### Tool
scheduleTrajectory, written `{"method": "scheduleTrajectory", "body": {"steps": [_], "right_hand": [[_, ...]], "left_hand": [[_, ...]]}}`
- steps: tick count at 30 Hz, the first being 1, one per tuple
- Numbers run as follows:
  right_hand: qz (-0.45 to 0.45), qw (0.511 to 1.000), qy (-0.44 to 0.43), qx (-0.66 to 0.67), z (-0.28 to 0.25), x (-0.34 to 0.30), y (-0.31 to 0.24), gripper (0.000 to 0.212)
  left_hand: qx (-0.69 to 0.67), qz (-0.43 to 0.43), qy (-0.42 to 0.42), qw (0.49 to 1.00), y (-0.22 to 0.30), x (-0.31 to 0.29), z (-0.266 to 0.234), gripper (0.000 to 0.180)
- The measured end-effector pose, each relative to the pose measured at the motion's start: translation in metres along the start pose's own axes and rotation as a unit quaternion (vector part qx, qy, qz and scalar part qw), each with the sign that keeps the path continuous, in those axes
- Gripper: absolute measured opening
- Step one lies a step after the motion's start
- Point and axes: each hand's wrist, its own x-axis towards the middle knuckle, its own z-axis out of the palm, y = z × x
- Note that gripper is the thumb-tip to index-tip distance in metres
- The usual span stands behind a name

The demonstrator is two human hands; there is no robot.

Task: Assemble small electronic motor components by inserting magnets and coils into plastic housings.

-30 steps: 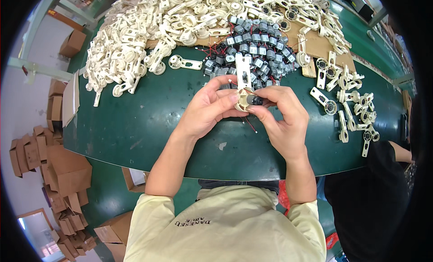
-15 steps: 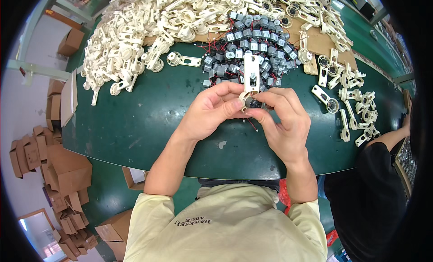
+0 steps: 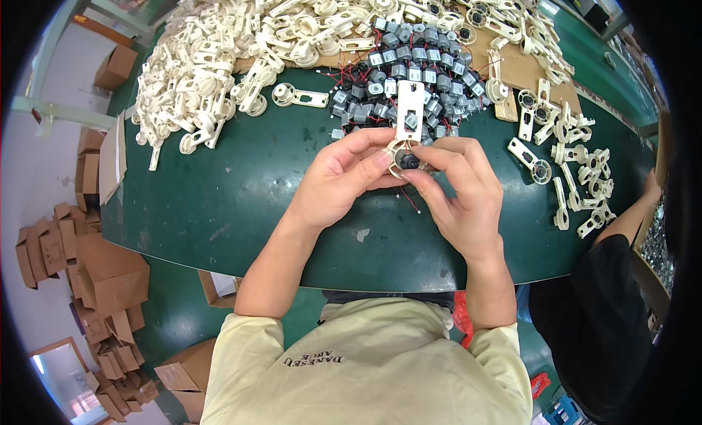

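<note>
Workbench: green-topped table [image 3: 219, 198], curved at its near edge in this fisheye view; brown cardboard cartons [image 3: 110, 275] stacked on the floor at left.

Item in hand: one cream plastic bracket [image 3: 410, 107], slotted plate pointing away from the person, ring end nearest; held above the table, near its middle, just in front of the motor pile. Within the ring, one small motor [image 3: 409, 162], black end uppermost; seating depth cannot be told. Thin wire lead [image 3: 411, 200] hanging below.

Left hand [image 3: 340, 180]: thumb and fingers clamped on the ring's left side.

Right hand [image 3: 464, 187]: thumb and forefinger pinched together on the motor.

Stock, far side: large heap of cream brackets [image 3: 190, 88]; pile of grey motors [image 3: 431, 59] with red leads.

Stock, right: loose cluster of brackets [image 3: 541, 172], some with dark centres.

Lying singly, left of the motors: one bracket [image 3: 311, 99].

Far right: co-worker's black sleeve [image 3: 610, 268].
</note>
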Motion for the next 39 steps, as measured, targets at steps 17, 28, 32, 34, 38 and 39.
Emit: {"method": "scheduleTrajectory", "body": {"steps": [17,28,32,34,38,39], "right_hand": [[0.053,0.996,-0.017,0.068,0.002,0.001,0.003,0.031],[0.074,0.99,-0.041,0.111,0.008,0.0,0.0,0.026],[0.108,0.983,-0.039,0.143,0.012,-0.003,0.003,0.026],[0.132,0.977,-0.034,0.163,0.012,-0.003,0.004,0.026],[0.192,0.95,-0.022,0.246,0.008,-0.003,0.008,0.025],[0.199,0.945,-0.017,0.258,0.007,-0.002,0.008,0.024]], "left_hand": [[0.05,-0.004,0.045,0.998,0.003,0.0,0.008,0.029],[0.107,0.026,0.057,0.992,0.0,-0.002,0.004,0.028],[0.131,0.002,0.076,0.988,0.0,-0.001,0.009,0.03],[0.109,0.014,0.062,0.992,0.001,-0.003,0.011,0.033],[0.14,0.035,0.016,0.989,0.002,-0.005,0.015,0.042],[0.139,0.036,0.015,0.989,0.003,-0.005,0.016,0.042]]}}
